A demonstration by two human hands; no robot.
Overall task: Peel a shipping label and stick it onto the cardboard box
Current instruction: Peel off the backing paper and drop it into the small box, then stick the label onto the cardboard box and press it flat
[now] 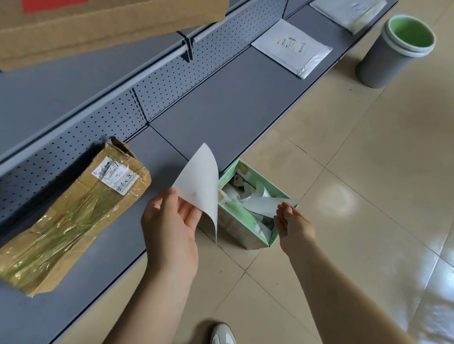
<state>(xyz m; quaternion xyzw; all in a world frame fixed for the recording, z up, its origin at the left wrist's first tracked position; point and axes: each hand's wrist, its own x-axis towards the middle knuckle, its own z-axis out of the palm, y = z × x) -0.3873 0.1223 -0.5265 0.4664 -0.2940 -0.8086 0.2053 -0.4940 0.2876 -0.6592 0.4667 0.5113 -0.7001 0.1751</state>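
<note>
A long cardboard box (65, 218) wrapped in shiny tape lies on the low grey shelf (224, 103), with an old printed label near its far end. My left hand (174, 223) pinches a curled white label sheet (198, 188) just right of the box, above the shelf's front edge. My right hand (293, 226) holds a second white paper strip (266, 205) over a small green box (245, 221) full of paper scraps on the floor.
A large flat cardboard carton (112, 7) with a red patch rests on the upper shelf. Two white mailer bags (293, 47) lie farther along the low shelf. A grey bin (394, 52) with a green liner stands on the tiled floor. My shoe (224, 339) is below.
</note>
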